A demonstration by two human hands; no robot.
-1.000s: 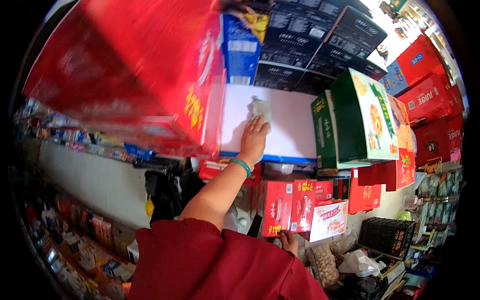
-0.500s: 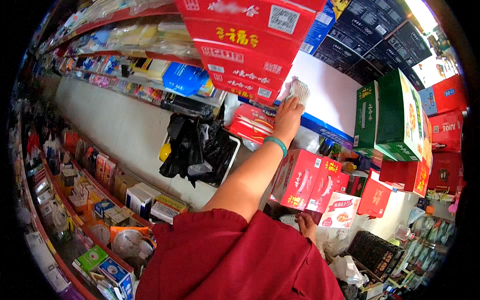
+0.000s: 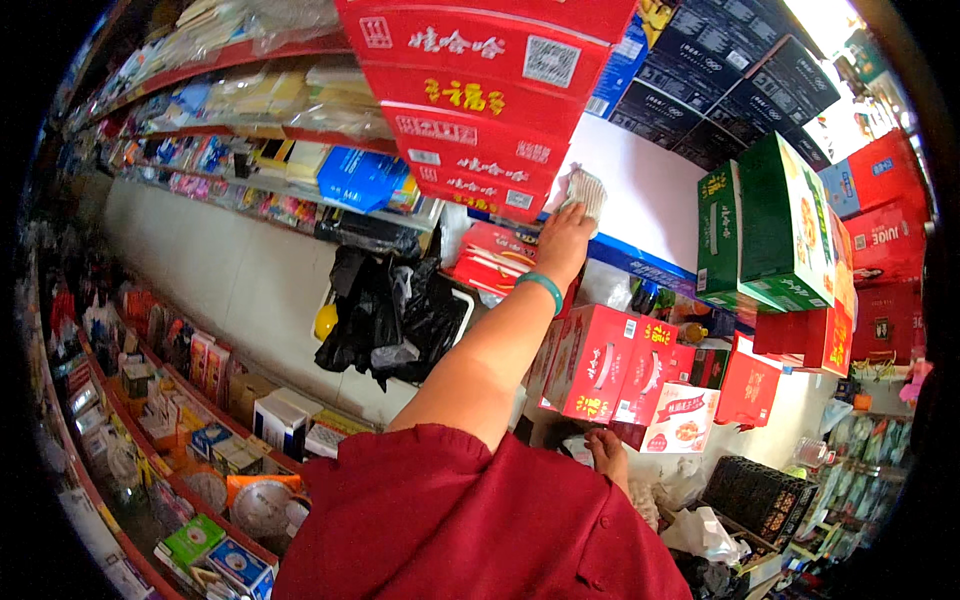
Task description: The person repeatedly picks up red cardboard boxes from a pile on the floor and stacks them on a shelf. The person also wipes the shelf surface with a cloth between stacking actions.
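Note:
My left hand (image 3: 567,240), with a green bangle (image 3: 541,291) on its wrist, reaches out and presses a pale ribbed cloth (image 3: 586,196) onto a white surface (image 3: 640,185) with a blue front edge. The fingers lie over the cloth's near end. Just left of the cloth rises a stack of red cartons (image 3: 470,110). My right hand (image 3: 608,458) hangs low at my side, its fingers loosely apart with nothing seen in them. Beside it is a white-and-red box (image 3: 680,420).
Green cartons (image 3: 775,225) stand at the surface's right end, dark boxes (image 3: 690,70) behind it. Red gift boxes (image 3: 600,360) are below its edge. Black plastic bags (image 3: 385,310) fill a white bin. Stocked shelves (image 3: 210,430) line the left; a black crate (image 3: 757,500) sits lower right.
My left hand and the cloth have shifted slightly toward me along the white surface. The whole view has moved a little; my right hand stays low at my side.

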